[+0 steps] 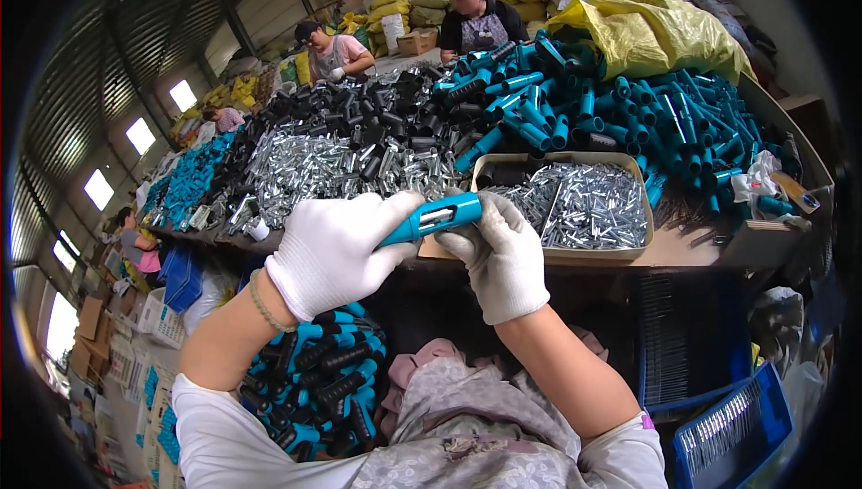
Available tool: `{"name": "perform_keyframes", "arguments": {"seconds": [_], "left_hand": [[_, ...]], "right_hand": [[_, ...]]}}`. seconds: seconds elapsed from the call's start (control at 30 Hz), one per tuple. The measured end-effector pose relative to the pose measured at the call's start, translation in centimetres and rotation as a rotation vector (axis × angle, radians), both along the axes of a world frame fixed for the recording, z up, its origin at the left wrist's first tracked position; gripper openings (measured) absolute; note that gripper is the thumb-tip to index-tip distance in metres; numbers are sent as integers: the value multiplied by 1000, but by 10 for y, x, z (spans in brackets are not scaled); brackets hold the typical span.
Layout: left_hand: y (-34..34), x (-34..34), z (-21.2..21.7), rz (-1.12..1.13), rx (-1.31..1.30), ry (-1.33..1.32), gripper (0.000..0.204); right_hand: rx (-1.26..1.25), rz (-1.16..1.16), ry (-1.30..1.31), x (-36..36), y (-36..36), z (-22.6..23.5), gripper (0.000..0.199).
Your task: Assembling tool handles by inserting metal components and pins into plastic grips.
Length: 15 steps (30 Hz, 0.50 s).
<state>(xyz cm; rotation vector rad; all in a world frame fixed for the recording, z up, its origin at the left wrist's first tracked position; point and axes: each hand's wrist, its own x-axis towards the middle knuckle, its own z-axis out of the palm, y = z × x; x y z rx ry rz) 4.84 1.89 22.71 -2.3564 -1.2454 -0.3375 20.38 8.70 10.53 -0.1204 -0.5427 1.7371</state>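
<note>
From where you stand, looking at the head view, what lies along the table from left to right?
Blue handles heap → loose silver metal parts → tray of metal pieces → big pile of blue handles by a yellow sack.

White knit gloves on left hand [334,251] and right hand [499,258], beaded bracelet, white sleeves

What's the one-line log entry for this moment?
left hand: grips blue handle | right hand: at handle's metal end | tray: metal parts | basket: finished handles
</note>
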Motion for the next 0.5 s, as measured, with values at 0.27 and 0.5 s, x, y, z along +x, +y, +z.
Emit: {"name": "perform_keyframes", "arguments": {"seconds": [0.27,0.5], "left_hand": [[5,-7,-19,28,-172,-80,49],[3,-11,-38,-2,-230,-141,48]], "right_hand": [[-23,229,-8,16,10,-33,32],[-56,245,-26,22,-1,-48,31]]}}
